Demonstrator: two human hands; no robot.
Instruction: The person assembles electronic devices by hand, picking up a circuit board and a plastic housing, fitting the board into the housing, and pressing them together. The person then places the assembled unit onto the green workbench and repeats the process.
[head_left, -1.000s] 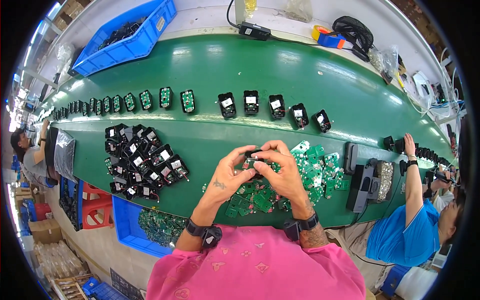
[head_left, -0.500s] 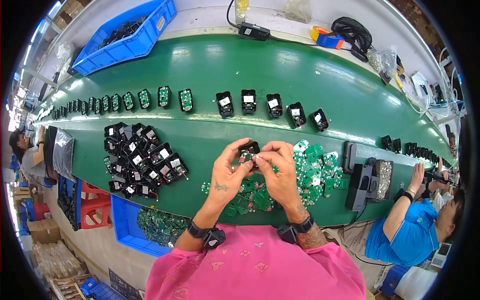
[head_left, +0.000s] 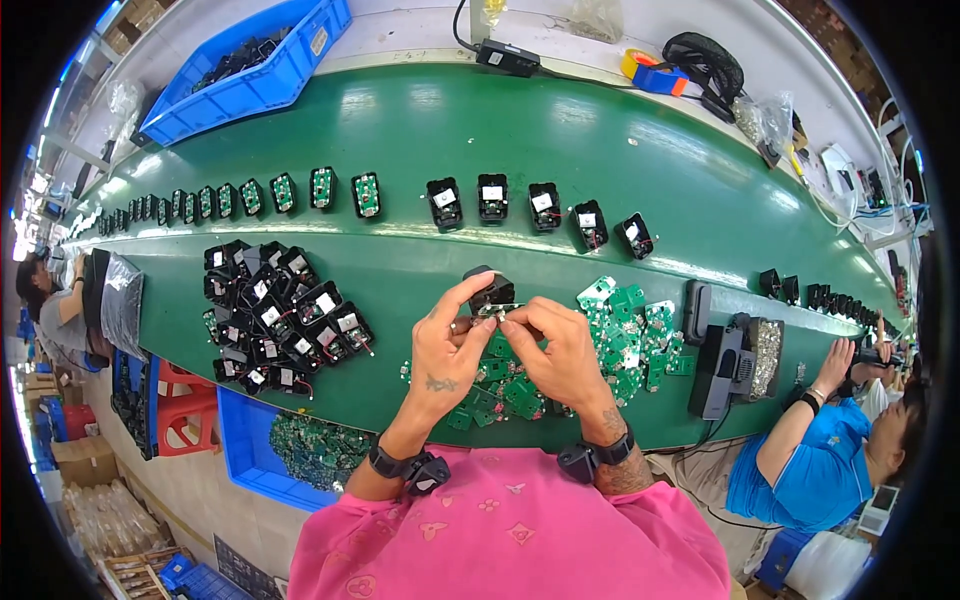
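My left hand (head_left: 447,348) is closed around a small black plastic housing (head_left: 491,288), held above the bench in front of my chest. A green circuit board (head_left: 499,309) shows nearly edge-on at the near side of the housing. My right hand (head_left: 556,352) pinches at the board's near edge, its fingertips meeting those of the left; the tiny pale piece between them is too small to name. Beneath my hands lie loose green circuit boards (head_left: 515,392), with a larger heap of boards (head_left: 625,335) just right. A pile of black housings (head_left: 275,315) with wires and white parts sits left.
Beyond my hands stand spaced black housings (head_left: 492,198); a row of board-fitted housings (head_left: 282,193) runs left. Blue bins stand at the back (head_left: 235,100) and below the near edge (head_left: 250,465). A grey device (head_left: 716,372) lies right, near a person in blue (head_left: 815,465).
The housing has tipped, so its opening no longer faces me and the board shows edge-on. My fingertips have drawn together at the board's near edge.
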